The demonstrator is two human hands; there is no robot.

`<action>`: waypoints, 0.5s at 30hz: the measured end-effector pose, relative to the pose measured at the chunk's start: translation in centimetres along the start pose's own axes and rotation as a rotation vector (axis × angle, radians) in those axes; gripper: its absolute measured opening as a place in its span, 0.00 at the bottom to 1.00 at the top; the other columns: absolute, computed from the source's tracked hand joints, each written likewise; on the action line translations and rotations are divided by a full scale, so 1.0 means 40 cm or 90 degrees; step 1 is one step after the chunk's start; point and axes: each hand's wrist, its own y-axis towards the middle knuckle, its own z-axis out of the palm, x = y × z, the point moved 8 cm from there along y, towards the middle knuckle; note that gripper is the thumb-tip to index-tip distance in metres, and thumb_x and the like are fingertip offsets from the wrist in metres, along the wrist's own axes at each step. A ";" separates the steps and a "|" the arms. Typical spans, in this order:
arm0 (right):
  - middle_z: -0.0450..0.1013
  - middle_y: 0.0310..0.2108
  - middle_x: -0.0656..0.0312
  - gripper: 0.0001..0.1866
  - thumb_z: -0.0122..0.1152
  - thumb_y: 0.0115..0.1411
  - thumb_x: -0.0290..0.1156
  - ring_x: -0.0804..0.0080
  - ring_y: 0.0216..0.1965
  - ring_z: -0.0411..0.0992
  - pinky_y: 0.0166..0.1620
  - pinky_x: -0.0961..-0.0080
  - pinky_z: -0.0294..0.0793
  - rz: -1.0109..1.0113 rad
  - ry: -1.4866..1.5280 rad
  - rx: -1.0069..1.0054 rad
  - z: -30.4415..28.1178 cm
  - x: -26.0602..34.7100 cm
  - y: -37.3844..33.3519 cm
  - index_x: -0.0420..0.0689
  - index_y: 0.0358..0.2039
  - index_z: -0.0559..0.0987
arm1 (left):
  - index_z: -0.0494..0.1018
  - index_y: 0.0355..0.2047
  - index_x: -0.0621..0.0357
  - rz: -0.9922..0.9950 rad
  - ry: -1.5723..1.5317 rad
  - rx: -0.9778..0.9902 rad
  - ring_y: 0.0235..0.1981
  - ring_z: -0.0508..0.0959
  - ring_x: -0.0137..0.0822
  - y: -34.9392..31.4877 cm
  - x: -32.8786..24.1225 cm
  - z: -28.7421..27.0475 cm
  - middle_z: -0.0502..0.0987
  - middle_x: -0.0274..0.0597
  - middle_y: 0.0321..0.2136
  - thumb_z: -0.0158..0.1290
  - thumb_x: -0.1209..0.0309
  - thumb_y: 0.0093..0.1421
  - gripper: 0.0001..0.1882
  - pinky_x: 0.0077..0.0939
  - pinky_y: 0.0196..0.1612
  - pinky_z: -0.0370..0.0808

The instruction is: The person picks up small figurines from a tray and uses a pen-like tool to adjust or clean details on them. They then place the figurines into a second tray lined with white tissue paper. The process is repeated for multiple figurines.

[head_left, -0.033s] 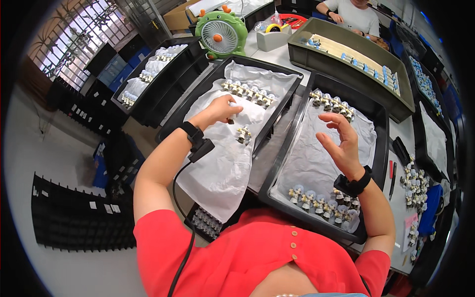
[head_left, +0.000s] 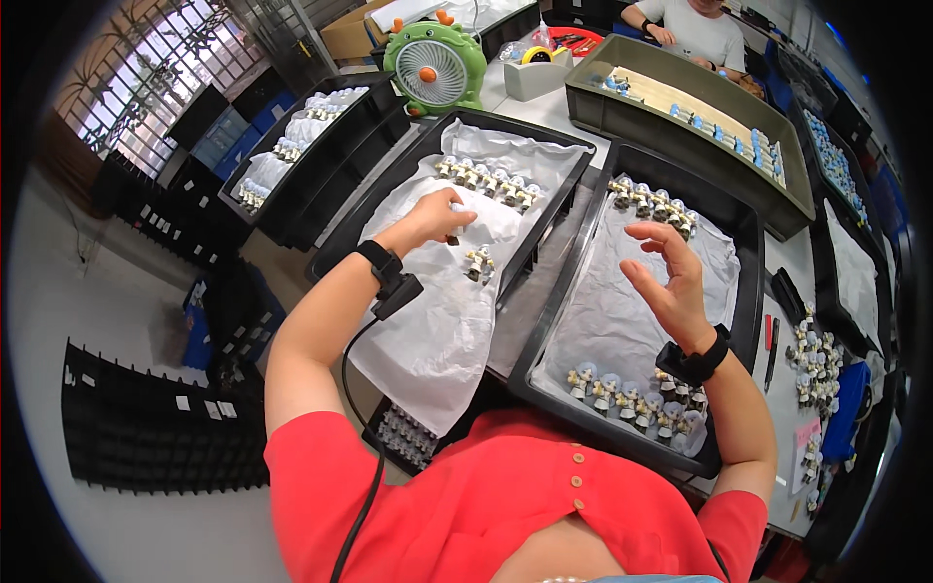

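Observation:
My left hand (head_left: 434,218) pinches a small figurine (head_left: 457,207), mostly hidden by the fingers, over the white paper lining of the left black tray (head_left: 379,206). Just beyond it stands a row of pale-haired figurines (head_left: 491,183). Nearer to me, a small pair of figurines (head_left: 478,263) rests on the paper. Above the right black tray (head_left: 547,335), my right hand (head_left: 671,277) hovers with fingers curved and apart, holding nothing. That tray has figurines (head_left: 653,204) along its far end and more figurines (head_left: 627,400) at its near end.
A green fan (head_left: 434,73) and a tape dispenser (head_left: 537,76) stand at the back. An olive bin (head_left: 671,121) with blue-topped pieces lies beyond the right tray. Loose figurines (head_left: 816,369) crowd the right side. Another black tray (head_left: 326,175) sits at left. A person (head_left: 695,34) sits across.

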 end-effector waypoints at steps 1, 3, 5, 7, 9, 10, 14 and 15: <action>0.73 0.40 0.60 0.17 0.64 0.49 0.26 0.71 0.41 0.71 0.42 0.77 0.68 -0.006 -0.007 0.009 0.004 0.002 0.000 0.41 0.41 0.75 | 0.68 0.43 0.63 -0.001 0.046 0.014 0.21 0.74 0.29 0.008 0.023 0.010 0.73 0.40 0.25 0.60 0.59 0.52 0.25 0.23 0.22 0.74; 0.74 0.39 0.60 0.16 0.64 0.49 0.25 0.70 0.40 0.71 0.41 0.77 0.69 -0.006 -0.032 0.017 0.006 0.000 -0.001 0.41 0.40 0.75 | 0.70 0.42 0.64 0.003 0.133 0.047 0.20 0.74 0.29 0.001 0.022 0.039 0.73 0.40 0.23 0.60 0.58 0.51 0.25 0.24 0.21 0.73; 0.74 0.38 0.59 0.15 0.64 0.49 0.25 0.70 0.39 0.71 0.41 0.77 0.69 -0.003 -0.051 0.025 0.008 -0.002 -0.001 0.41 0.40 0.76 | 0.71 0.40 0.65 0.001 0.178 0.086 0.18 0.74 0.31 -0.006 0.019 0.057 0.74 0.42 0.21 0.61 0.59 0.50 0.24 0.24 0.20 0.71; 0.74 0.37 0.59 0.14 0.64 0.49 0.25 0.70 0.38 0.72 0.40 0.77 0.69 0.002 -0.066 0.032 0.010 -0.005 0.001 0.41 0.39 0.76 | 0.71 0.40 0.66 0.021 0.200 0.105 0.18 0.74 0.31 -0.004 0.015 0.066 0.76 0.43 0.21 0.61 0.61 0.49 0.24 0.24 0.21 0.71; 0.74 0.36 0.60 0.13 0.63 0.49 0.25 0.71 0.38 0.72 0.39 0.77 0.69 0.011 -0.072 0.028 0.010 -0.013 0.000 0.42 0.38 0.77 | 0.72 0.40 0.67 0.066 0.251 0.104 0.19 0.76 0.32 0.009 0.020 0.076 0.76 0.44 0.22 0.61 0.64 0.48 0.22 0.25 0.21 0.72; 0.74 0.36 0.60 0.13 0.63 0.49 0.24 0.71 0.37 0.72 0.39 0.77 0.69 0.015 -0.075 0.026 0.012 -0.018 0.000 0.42 0.37 0.77 | 0.72 0.39 0.68 0.088 0.276 0.104 0.19 0.76 0.33 0.016 0.024 0.080 0.77 0.45 0.23 0.61 0.66 0.48 0.22 0.25 0.22 0.72; 0.75 0.35 0.60 0.11 0.63 0.50 0.25 0.71 0.37 0.73 0.39 0.77 0.70 0.061 -0.094 0.031 0.011 -0.065 -0.009 0.42 0.36 0.77 | 0.72 0.37 0.69 0.095 0.244 0.142 0.20 0.78 0.34 0.036 0.028 0.110 0.77 0.47 0.23 0.58 0.73 0.47 0.17 0.27 0.22 0.75; 0.75 0.34 0.60 0.10 0.62 0.51 0.25 0.71 0.36 0.73 0.38 0.77 0.70 0.068 -0.112 0.039 0.012 -0.082 -0.010 0.42 0.36 0.77 | 0.75 0.27 0.66 0.123 0.220 0.119 0.17 0.78 0.37 0.033 0.023 0.101 0.77 0.49 0.17 0.57 0.71 0.44 0.11 0.28 0.22 0.75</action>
